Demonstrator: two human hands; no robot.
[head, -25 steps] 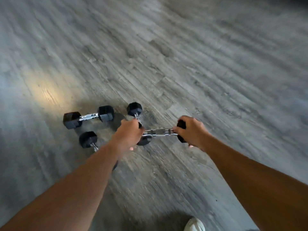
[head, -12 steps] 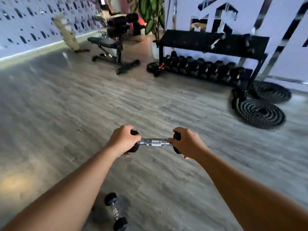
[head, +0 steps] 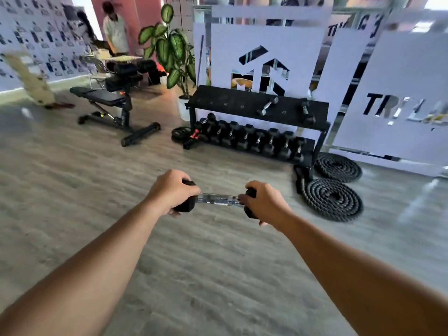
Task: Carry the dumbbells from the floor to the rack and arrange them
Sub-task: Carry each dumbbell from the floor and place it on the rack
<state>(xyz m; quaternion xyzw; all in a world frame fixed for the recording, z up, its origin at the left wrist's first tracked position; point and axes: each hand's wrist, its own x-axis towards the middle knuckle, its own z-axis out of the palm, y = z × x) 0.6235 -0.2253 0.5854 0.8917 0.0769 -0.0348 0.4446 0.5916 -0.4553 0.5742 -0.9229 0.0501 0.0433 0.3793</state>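
Your arms both stretched forward, forearms converging. Your left hand [head: 172,191] curled knuckles-up, clamped over left end of dumbbell [head: 217,199]; your right hand [head: 264,203] likewise over right end.

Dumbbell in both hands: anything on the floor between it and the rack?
Nothing visible. Bare floor runs from the dumbbell to the rack. The coiled ropes lie to the right, the bench to the left.

Ahead of you, black letters "TR" legible on the white wall panel [head: 397,98], the rest cut off, faint numbers "10" and "15" on the rack's top shelf [head: 242,106], other markings too blurred to read
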